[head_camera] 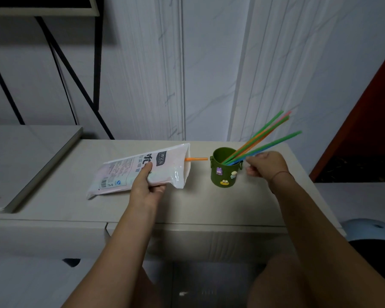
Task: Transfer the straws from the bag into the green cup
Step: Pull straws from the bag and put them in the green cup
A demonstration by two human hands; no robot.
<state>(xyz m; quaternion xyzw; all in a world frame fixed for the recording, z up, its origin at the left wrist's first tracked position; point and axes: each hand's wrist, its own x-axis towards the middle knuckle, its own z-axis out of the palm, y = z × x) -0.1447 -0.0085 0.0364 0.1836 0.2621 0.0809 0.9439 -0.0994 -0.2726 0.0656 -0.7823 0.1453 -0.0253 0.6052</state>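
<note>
A white plastic bag (125, 172) with printed text lies on the pale table, its open end toward the right. My left hand (146, 187) grips the bag's near edge. An orange straw (196, 159) sticks out of the bag's mouth toward the green cup (223, 174), which carries small cartoon stickers. Several coloured straws (265, 136) lean out of the cup to the upper right. My right hand (266, 164) hovers just right of the cup, fingers curled by the lowest green straw; whether it pinches that straw is unclear.
The table (209, 203) butts against a white marble-look wall. A lower pale shelf (20, 156) sits at the left under a black metal frame (60, 63). A dark red panel (365, 121) stands at the right. A round light blue object (373, 227) lies below the table's right corner.
</note>
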